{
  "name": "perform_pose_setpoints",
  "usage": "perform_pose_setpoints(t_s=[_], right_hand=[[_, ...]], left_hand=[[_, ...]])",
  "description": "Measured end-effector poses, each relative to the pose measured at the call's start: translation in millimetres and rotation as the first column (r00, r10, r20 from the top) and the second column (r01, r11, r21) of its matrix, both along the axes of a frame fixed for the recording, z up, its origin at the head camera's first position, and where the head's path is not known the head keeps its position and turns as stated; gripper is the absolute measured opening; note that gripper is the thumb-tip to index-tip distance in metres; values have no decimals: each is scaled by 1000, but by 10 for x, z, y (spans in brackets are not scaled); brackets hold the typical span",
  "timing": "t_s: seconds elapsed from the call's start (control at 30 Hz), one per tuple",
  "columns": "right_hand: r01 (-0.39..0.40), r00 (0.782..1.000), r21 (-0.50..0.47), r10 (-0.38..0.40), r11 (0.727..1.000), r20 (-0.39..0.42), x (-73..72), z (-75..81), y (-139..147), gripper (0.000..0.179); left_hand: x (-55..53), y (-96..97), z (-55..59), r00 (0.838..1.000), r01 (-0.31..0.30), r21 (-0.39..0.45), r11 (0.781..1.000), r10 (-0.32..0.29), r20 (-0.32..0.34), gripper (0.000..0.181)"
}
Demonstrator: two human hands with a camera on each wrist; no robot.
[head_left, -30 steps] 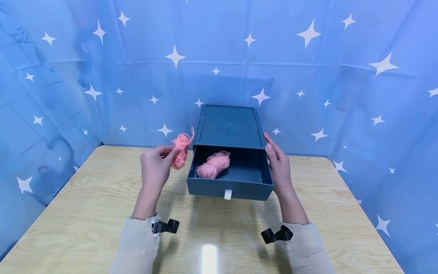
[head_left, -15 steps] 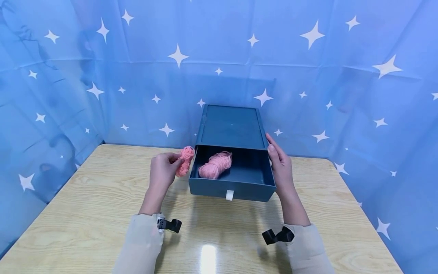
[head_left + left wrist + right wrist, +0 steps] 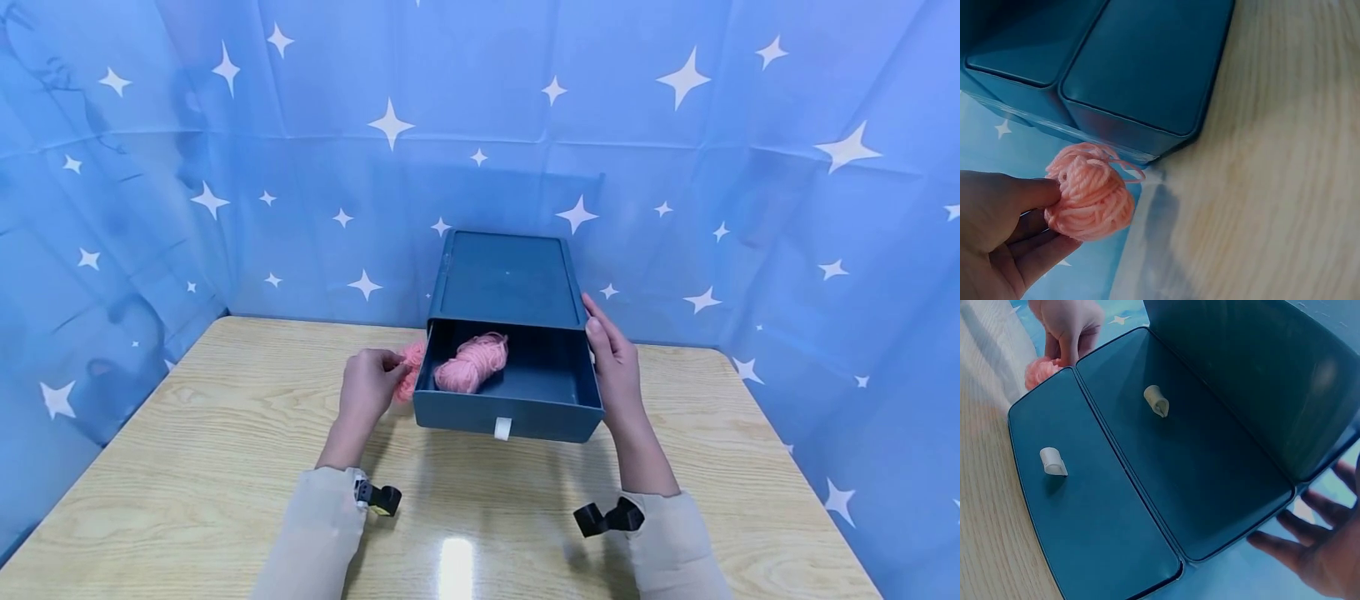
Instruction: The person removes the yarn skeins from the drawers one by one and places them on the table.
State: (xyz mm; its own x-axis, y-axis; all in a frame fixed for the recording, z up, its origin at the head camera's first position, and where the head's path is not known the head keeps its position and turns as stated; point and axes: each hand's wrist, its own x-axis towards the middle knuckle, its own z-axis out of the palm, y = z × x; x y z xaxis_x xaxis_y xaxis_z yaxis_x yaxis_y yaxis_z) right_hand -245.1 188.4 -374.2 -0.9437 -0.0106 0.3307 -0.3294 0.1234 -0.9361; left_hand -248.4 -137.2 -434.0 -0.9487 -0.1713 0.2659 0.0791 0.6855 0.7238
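My left hand (image 3: 367, 387) pinches a small coral-pink skein of yarn (image 3: 1091, 194) between thumb and fingers. In the head view it is beside the left side of a dark blue drawer unit (image 3: 510, 277), partly hidden by the pulled-out top drawer (image 3: 487, 411). A paler pink yarn skein (image 3: 471, 363) lies in the left part of that drawer. My right hand (image 3: 617, 367) lies along the unit's right side, its fingers extended and spread in the right wrist view.
The top drawer has a white pull tab (image 3: 502, 428) and juts out over the wooden table (image 3: 225, 467). Below it, the right wrist view shows two more drawer fronts (image 3: 1091, 506) with pull tabs. A blue star-patterned curtain (image 3: 300, 158) hangs behind.
My left hand has moved right and lower with the coral skein, from beside the drawer unit's front corner to close against its left side. My right hand stays on the unit's right side.
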Motion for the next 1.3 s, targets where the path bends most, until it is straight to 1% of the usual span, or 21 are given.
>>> perform_pose_setpoints(t_s=[0.1, 0.23, 0.33, 0.57, 0.67, 0.73, 0.8, 0.87, 0.93, 1.0, 1.1, 1.17, 1.23, 1.3], right_hand=[[5, 1000, 12, -5, 1000, -2, -11, 6, -14, 49], [6, 1000, 16, -6, 1000, -4, -10, 3, -21, 48], [8, 1000, 15, -8, 1000, -6, -10, -4, -21, 48], [21, 1000, 21, -21, 1000, -5, -11, -26, -10, 46], [16, 1000, 24, -16, 1000, -9, -15, -29, -9, 45], [15, 1000, 24, -15, 1000, -9, -18, -30, -9, 45], [14, 1000, 24, -13, 1000, -9, -20, -28, -9, 45], [13, 1000, 23, -13, 1000, -8, -21, -25, -9, 45], [10, 1000, 18, -10, 1000, -7, -19, -21, -8, 46], [8, 1000, 15, -8, 1000, -7, -18, -19, -7, 46], [12, 1000, 10, -12, 1000, -9, -15, -20, -9, 46], [14, 1000, 6, -14, 1000, -10, -13, -21, -12, 45], [13, 1000, 4, -13, 1000, -8, -10, -22, -13, 45], [9, 1000, -2, -9, 1000, -4, -8, -21, -7, 46]], left_hand=[[-8, 7, -44, 1000, 6, -47, 999, -7, -8, 13], [-33, 29, -128, 1000, 10, -123, 992, -12, -12, 14], [-50, 47, -172, 1000, 8, -134, 991, -9, -4, 15], [-46, 83, -165, 998, 16, -109, 994, -9, 66, 23], [-34, 81, -132, 995, 8, -120, 993, 4, 95, 27], [-17, 79, -82, 993, -1, -124, 992, 16, 117, 31], [6, 71, -12, 993, -17, -126, 992, 31, 114, 32], [39, 61, 88, 996, -28, -111, 993, 37, 80, 31], [94, 57, 232, 999, -28, -76, 997, 31, 41, 29], [174, 61, 410, 1000, -22, -38, 999, 22, -6, 27], [341, 87, 698, 998, -2, 30, 1000, 4, -64, 26], [471, 111, 862, 995, 7, 60, 998, -1, -104, 25], [601, 145, 1001, 990, 23, 90, 996, -10, -139, 23], [714, 189, 1125, 984, 51, 108, 993, -32, -174, 21]])
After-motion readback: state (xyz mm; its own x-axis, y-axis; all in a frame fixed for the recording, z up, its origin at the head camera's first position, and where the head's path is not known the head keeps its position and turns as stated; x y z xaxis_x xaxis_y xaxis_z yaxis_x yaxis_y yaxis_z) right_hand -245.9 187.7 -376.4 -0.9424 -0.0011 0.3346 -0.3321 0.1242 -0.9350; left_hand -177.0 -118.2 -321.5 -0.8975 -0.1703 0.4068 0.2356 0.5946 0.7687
